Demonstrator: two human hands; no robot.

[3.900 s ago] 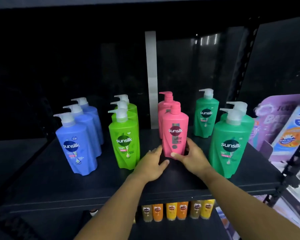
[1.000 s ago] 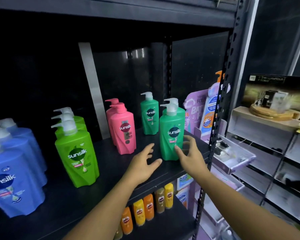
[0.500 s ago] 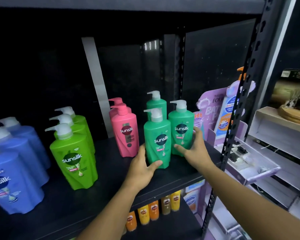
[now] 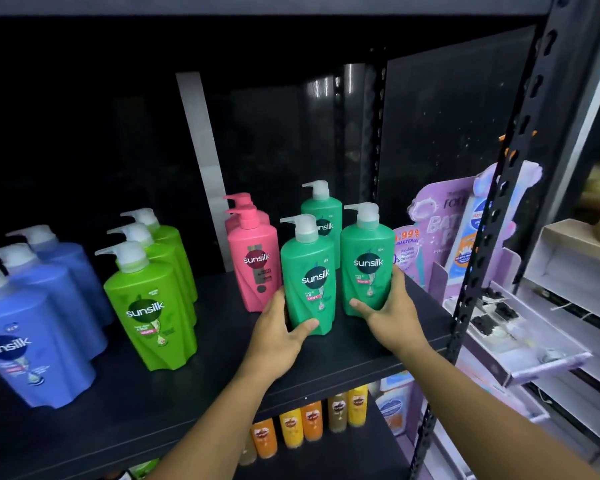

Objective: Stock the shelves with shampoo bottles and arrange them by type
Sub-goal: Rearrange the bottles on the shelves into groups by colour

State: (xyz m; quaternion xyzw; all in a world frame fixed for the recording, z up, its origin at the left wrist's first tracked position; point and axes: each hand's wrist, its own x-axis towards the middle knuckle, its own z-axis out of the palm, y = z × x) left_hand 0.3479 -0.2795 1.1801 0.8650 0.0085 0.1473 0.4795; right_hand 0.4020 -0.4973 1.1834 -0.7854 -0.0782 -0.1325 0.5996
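On the black shelf stand rows of pump shampoo bottles: blue ones at the left, lime green ones, then pink ones. Three teal green bottles stand at the right. My left hand grips the base of the front teal bottle, thumb across its front. My right hand grips the right teal bottle low down, thumb in front and fingers behind. The third teal bottle stands behind them, partly hidden.
A black perforated upright bounds the shelf on the right. Behind it hangs a purple cardboard display, with white trays further right. Small orange and yellow bottles line the shelf below. A pale vertical strip runs up the back.
Both hands went from the pink bottle to the teal ones. One teal bottle came forward and left under my left hand; the right hand closed round another beside it.
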